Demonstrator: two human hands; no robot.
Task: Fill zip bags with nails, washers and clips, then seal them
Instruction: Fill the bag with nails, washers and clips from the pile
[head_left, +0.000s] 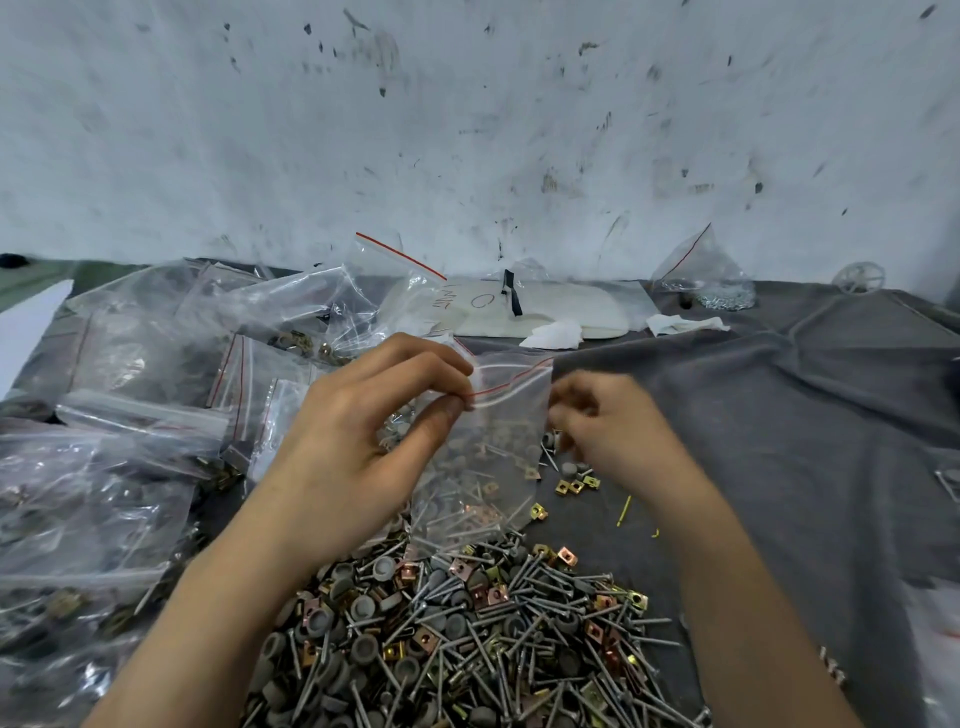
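Head view; left hand (374, 431) half closed, thumb and forefinger pinching the top left corner of one clear zip bag (493, 457) right at its red strip, other fingers curled loosely behind; right hand (608, 421) blurred, fingers curled in just beside the bag's right edge, can't tell if it has hold of the bag or any parts.

Bag hangs upright over the far edge of the pile (467, 623); long axis near vertical, mouth up and slightly parted, bottom end touching the pile; some nails and clips show through its lower half, count unclear.

Pile is mixed nails, grey round washers, and brass and copper-coloured square clips, too many to count; it sits nearest the person, between the two forearms.

About three yellow clips (576, 486) lie loose just right of the pile's far edge, under the right hand; two thin yellow slivers (623, 512) a bit further right.

Grey cloth (779, 415) lies under the pile, wrinkled.

Heap of clear bags (130, 415) left of the pile, overlapping, uncounted.

Beyond the pile a white pad (545, 306), two crumpled tissues (556, 332) and one bag of silver parts (711, 280), near the scuffed wall (467, 130).
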